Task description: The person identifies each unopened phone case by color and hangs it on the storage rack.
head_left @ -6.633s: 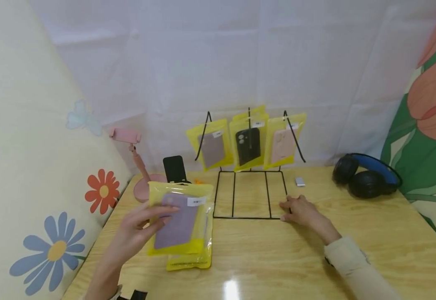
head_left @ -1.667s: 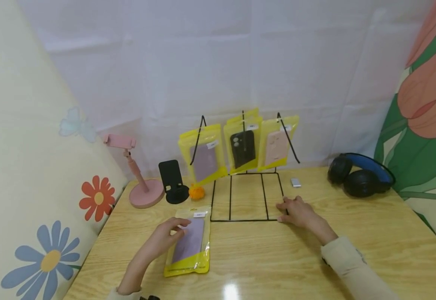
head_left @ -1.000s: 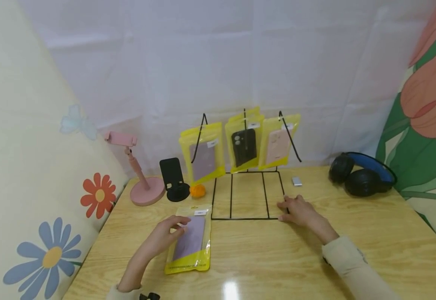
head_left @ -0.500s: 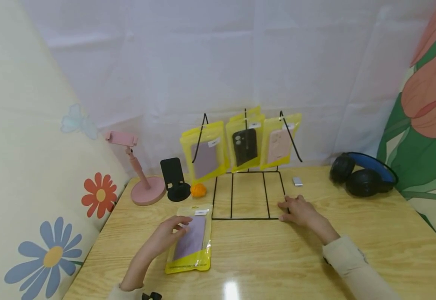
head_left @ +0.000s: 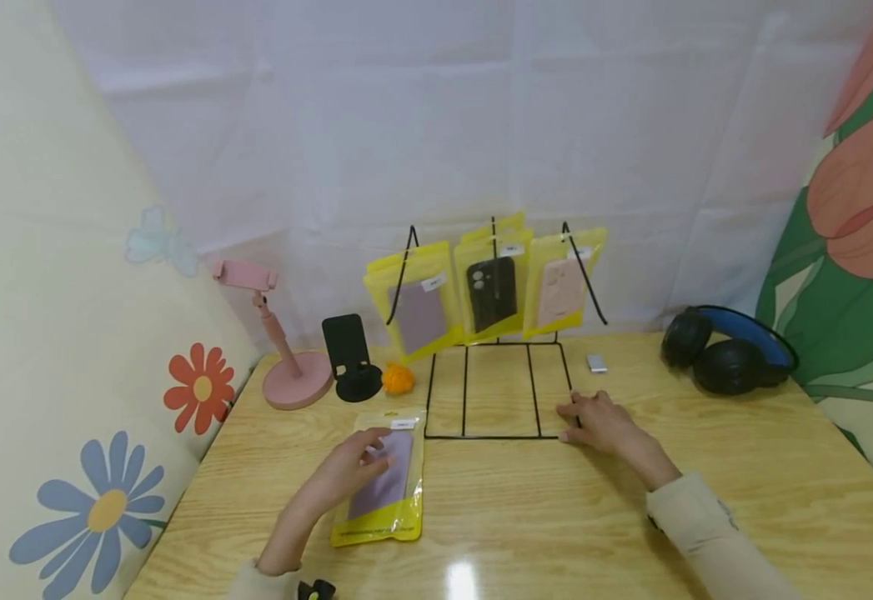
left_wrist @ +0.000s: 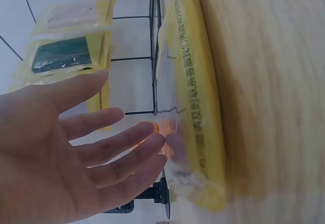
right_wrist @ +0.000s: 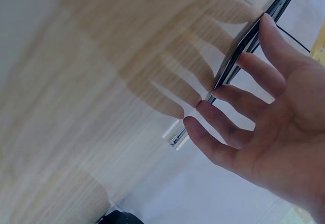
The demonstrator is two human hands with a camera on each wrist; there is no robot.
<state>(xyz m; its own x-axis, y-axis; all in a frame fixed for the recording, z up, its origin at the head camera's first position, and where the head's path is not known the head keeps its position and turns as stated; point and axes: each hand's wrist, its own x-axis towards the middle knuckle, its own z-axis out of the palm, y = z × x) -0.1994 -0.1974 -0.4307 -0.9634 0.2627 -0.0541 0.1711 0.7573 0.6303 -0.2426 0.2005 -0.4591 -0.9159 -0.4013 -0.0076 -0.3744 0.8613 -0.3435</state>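
My left hand (head_left: 342,475) is over a yellow-edged clear pouch (head_left: 383,500) with a purple phone case inside, lying flat on the table. Its fingers are loosely bent and spread; in the left wrist view they reach the pouch's near side without gripping it. My right hand (head_left: 604,425) rests with spread fingers at the front right corner of a black wire display rack (head_left: 481,437), touching its base wire. From the rack's hooks hang similar pouches: purple cases (head_left: 419,317) on the left, a black case (head_left: 492,292) in the middle, a pink one (head_left: 559,292) on the right.
Left of the rack stand a pink phone stand (head_left: 295,382), a black phone stand (head_left: 348,346) and a small orange object (head_left: 397,379). Right of it lie a small silver-white piece (head_left: 597,363) and black headphones (head_left: 729,362). A white cloth hangs behind.
The purple-case pouch my left hand held earlier now hangs on the rack's left hook. The left hand went down to the pouch on the table and has just shifted slightly right. Right hand unmoved.
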